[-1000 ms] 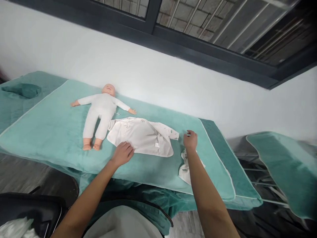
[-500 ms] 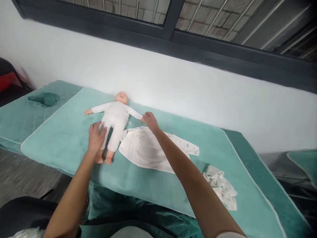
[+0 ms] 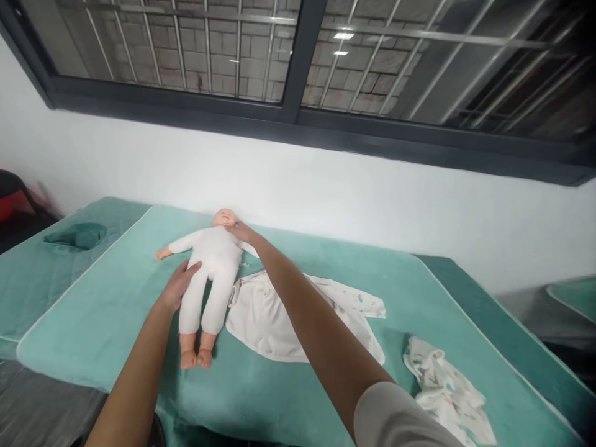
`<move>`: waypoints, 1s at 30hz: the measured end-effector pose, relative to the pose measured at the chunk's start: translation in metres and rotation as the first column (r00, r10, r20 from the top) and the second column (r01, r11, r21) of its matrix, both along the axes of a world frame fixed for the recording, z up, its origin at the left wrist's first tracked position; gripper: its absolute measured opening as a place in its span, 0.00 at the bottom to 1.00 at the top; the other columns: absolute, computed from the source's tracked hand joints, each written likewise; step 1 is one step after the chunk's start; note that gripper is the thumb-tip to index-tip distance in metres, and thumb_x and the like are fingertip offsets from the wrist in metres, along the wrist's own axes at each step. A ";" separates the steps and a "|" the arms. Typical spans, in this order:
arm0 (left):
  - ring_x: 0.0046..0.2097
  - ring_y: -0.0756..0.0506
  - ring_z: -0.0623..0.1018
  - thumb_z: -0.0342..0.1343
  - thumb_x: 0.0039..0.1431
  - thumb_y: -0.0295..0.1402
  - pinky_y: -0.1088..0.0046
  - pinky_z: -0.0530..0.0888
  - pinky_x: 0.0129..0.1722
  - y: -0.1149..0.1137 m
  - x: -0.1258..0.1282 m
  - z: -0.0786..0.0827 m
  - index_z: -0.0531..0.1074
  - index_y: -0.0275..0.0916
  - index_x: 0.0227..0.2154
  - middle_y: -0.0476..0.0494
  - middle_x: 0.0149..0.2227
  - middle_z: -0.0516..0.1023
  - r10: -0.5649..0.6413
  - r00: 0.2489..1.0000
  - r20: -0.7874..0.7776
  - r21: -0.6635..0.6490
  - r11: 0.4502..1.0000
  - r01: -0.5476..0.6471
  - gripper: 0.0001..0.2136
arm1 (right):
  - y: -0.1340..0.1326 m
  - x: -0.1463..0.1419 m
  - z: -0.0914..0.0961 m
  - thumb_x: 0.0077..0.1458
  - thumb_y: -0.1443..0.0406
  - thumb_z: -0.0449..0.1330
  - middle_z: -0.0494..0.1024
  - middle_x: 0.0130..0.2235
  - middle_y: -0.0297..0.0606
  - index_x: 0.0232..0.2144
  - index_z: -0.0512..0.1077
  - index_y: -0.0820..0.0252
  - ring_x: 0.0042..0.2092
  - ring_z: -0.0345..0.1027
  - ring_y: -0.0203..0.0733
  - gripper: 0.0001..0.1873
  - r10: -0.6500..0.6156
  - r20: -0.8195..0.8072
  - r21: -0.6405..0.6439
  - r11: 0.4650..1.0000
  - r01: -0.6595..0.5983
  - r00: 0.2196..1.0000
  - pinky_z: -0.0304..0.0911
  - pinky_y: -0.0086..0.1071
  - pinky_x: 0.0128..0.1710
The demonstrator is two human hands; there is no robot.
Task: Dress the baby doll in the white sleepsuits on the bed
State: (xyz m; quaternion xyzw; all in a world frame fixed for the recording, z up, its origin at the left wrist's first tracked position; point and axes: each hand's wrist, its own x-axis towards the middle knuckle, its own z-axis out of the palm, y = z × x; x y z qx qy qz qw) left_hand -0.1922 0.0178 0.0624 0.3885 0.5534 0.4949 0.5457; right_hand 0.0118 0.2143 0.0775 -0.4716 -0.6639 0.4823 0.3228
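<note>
A baby doll with a white cloth body lies on its back, its head toward the wall and bare feet toward me. My left hand holds it at the hip, thumb over the white cloth and the other fingers partly hidden at its side. At the neck and shoulder, the fingers of my right hand are closed on the doll; that forearm crosses above a white long-sleeved baby garment. The garment lies spread beside the doll's legs, one patterned sleeve stretched to the right.
A crumpled patterned cloth lies at the right on the green padded bed. At the bed's left end is a face hole. A white wall and barred window stand behind. A dark chair is at far left.
My right hand has moved from beside the doll's hand to its neck. My left hand has come down onto its hip. The view has tilted upward, showing more window.
</note>
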 end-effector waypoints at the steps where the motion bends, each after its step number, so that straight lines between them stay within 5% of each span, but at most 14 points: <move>1: 0.38 0.37 0.82 0.65 0.55 0.50 0.61 0.79 0.39 -0.003 0.002 0.010 0.71 0.32 0.54 0.37 0.40 0.83 -0.012 1.000 -0.022 0.003 1.000 0.012 0.31 | -0.007 0.006 0.006 0.52 0.51 0.68 0.77 0.57 0.48 0.57 0.70 0.60 0.58 0.70 0.54 0.34 -0.026 -0.003 -0.011 1.000 0.026 1.000 0.66 0.46 0.58; 8: 0.41 0.38 0.82 0.66 0.51 0.50 0.60 0.80 0.39 -0.037 0.038 0.092 0.71 0.40 0.56 0.37 0.48 0.81 -0.064 0.976 -0.207 0.094 0.992 0.085 0.32 | -0.063 0.070 0.058 0.55 0.46 0.63 0.73 0.59 0.47 0.64 0.58 0.62 0.57 0.70 0.51 0.42 -0.179 -0.076 0.035 0.983 0.182 0.981 0.66 0.44 0.58; 12: 0.47 0.36 0.81 0.65 0.51 0.50 0.59 0.80 0.44 -0.066 0.082 0.111 0.71 0.42 0.57 0.39 0.52 0.80 -0.080 0.957 -0.278 0.156 0.979 0.127 0.32 | -0.101 0.122 0.075 0.59 0.45 0.60 0.77 0.55 0.45 0.66 0.54 0.60 0.52 0.74 0.50 0.43 -0.177 -0.151 0.083 0.978 0.190 0.973 0.68 0.44 0.55; 15: 0.51 0.36 0.80 0.64 0.53 0.50 0.58 0.78 0.49 -0.089 0.130 0.087 0.69 0.41 0.58 0.39 0.53 0.79 -0.081 0.954 -0.290 0.189 0.972 0.140 0.31 | -0.135 0.170 0.063 0.58 0.44 0.59 0.78 0.53 0.45 0.65 0.56 0.59 0.48 0.75 0.50 0.42 -0.226 -0.104 0.081 0.969 0.234 0.969 0.69 0.44 0.53; 22: 0.59 0.37 0.76 0.59 0.61 0.45 0.58 0.75 0.56 -0.127 0.231 -0.028 0.64 0.42 0.60 0.34 0.61 0.73 -0.229 0.960 -0.160 0.097 0.965 0.246 0.27 | -0.199 0.266 -0.007 0.63 0.47 0.54 0.80 0.48 0.45 0.68 0.53 0.58 0.46 0.75 0.51 0.38 -0.299 0.280 0.137 0.953 0.270 0.912 0.67 0.45 0.50; 24: 0.61 0.37 0.74 0.56 0.64 0.45 0.57 0.74 0.58 -0.132 0.243 -0.049 0.62 0.43 0.62 0.34 0.63 0.71 -0.218 0.950 -0.223 0.112 0.962 0.247 0.26 | -0.207 0.274 -0.015 0.65 0.49 0.53 0.80 0.48 0.47 0.68 0.52 0.60 0.47 0.74 0.53 0.37 -0.326 0.393 0.166 0.945 0.283 0.860 0.67 0.44 0.49; 27: 0.64 0.38 0.71 0.51 0.67 0.46 0.55 0.72 0.61 -0.136 0.246 -0.065 0.61 0.47 0.64 0.38 0.64 0.70 -0.184 0.930 -0.317 0.176 0.953 0.248 0.25 | -0.212 0.263 -0.013 0.66 0.53 0.51 0.78 0.49 0.52 0.64 0.60 0.62 0.52 0.70 0.57 0.30 -0.459 0.533 0.388 0.879 0.276 0.711 0.63 0.45 0.52; 30: 0.66 0.37 0.69 0.48 0.68 0.48 0.54 0.71 0.63 -0.137 0.240 -0.071 0.63 0.46 0.63 0.38 0.64 0.69 -0.188 0.940 -0.285 0.179 0.953 0.245 0.24 | -0.213 0.227 -0.002 0.67 0.59 0.49 0.74 0.54 0.52 0.58 0.66 0.61 0.57 0.64 0.56 0.22 -0.493 0.556 0.592 0.800 0.098 0.669 0.59 0.45 0.57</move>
